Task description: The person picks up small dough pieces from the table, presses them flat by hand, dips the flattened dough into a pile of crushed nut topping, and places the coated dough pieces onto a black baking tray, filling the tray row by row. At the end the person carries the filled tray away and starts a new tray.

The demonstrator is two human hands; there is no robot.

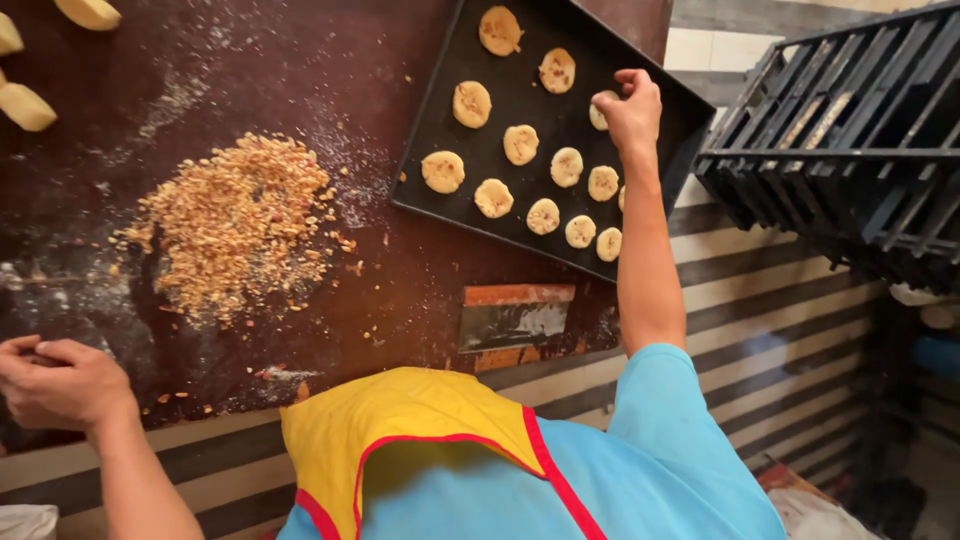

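Observation:
My right hand (632, 108) reaches over a black baking tray (440, 75) and pinches a small round dough piece (600, 112) near the tray's right side. Several flat round dough pieces, topped with crumbs, such as one (472, 103), lie in rows on the tray. My left hand (60, 382) rests closed at the near left edge of the dark worktop (330, 290); something small seems tucked under its fingers, too hidden to name. A heap of chopped nuts (235, 225) lies on the worktop between the two hands.
A metal dough scraper (512, 322) lies at the worktop's near edge. Pale dough lumps (28, 105) sit at the far left. A black metal rack (850, 130) stands to the right of the tray. Striped floor shows below. I wear a yellow apron (400, 420).

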